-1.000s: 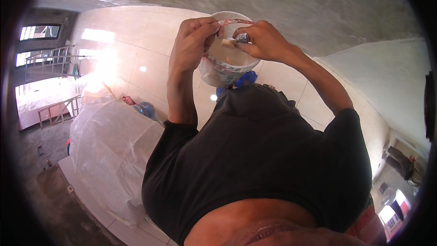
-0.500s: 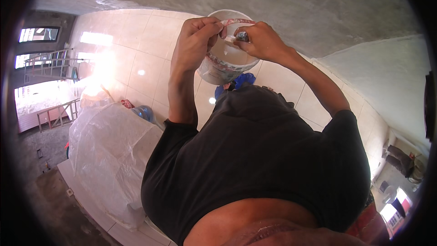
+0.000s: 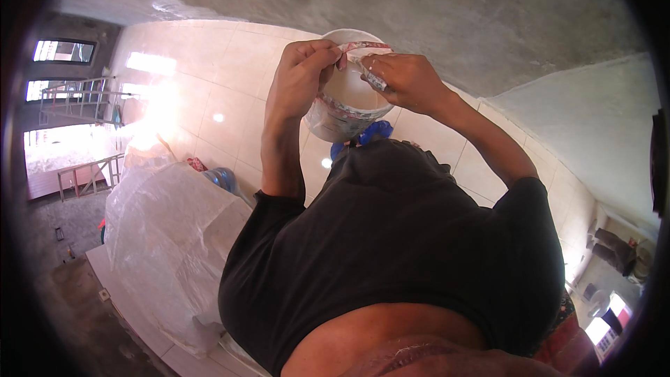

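The left hand (image 3: 296,80) pinches the spotty red handle (image 3: 368,45) of the bucket (image 3: 331,120), which is just below. The right hand (image 3: 412,82) grips a small tool (image 3: 375,82). Best keep it over the bucket, so any drips fall inside.

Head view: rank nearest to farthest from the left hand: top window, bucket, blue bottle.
1. Bucket: right beside the left hand, its opening just to the right.
2. Blue bottle: on the floor, lower left, partly behind the plastic sheet.
3. Top window: in the wall at the far left.
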Demonstrator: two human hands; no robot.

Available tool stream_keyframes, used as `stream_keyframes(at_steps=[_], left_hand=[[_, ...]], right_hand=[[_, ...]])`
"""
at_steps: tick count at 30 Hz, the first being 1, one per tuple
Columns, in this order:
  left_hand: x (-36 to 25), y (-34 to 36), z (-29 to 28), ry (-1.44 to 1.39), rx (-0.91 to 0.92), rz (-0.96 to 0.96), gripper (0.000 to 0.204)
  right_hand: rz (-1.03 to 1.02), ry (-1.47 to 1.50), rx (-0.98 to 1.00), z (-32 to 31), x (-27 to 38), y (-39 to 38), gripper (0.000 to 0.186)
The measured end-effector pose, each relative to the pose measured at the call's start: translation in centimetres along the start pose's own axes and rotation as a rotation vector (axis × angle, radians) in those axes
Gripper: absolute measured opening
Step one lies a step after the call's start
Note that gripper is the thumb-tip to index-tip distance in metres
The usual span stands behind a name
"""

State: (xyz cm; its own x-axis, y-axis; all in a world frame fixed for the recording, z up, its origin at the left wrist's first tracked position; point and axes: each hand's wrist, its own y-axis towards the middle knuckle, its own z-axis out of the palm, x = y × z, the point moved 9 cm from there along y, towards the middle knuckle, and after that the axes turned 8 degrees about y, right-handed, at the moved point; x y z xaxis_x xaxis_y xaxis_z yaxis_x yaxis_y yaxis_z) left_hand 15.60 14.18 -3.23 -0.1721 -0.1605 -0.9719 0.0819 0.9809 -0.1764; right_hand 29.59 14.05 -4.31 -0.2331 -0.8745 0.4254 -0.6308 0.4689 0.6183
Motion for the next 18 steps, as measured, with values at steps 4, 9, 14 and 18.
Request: stream_keyframes(at_steps=[4,9,14,18], left_hand=[[0.1,-0.4,-0.8,-0.018,-0.049,0.014,0.024],[0.2,-0.3,-1.0,-0.068,-0.080,0.056,0.026],[0.1,-0.4,-1.3,-0.081,-0.100,0.096,0.026],[-0.1,-0.6,-1.3,-0.091,-0.102,0.091,0.026]], right_hand=[[0.066,-0.072,0.024,-1.0,0.7,-0.5,0.028],[0.495,0.411,-0.088,-3.4,-1.8,-0.6,0.022],[0.714,0.905,-0.086,-0.6,-3.4,-1.2,0.024],[0.651,0.845,-0.193,-0.5,-3.8,-1.3,0.022]])
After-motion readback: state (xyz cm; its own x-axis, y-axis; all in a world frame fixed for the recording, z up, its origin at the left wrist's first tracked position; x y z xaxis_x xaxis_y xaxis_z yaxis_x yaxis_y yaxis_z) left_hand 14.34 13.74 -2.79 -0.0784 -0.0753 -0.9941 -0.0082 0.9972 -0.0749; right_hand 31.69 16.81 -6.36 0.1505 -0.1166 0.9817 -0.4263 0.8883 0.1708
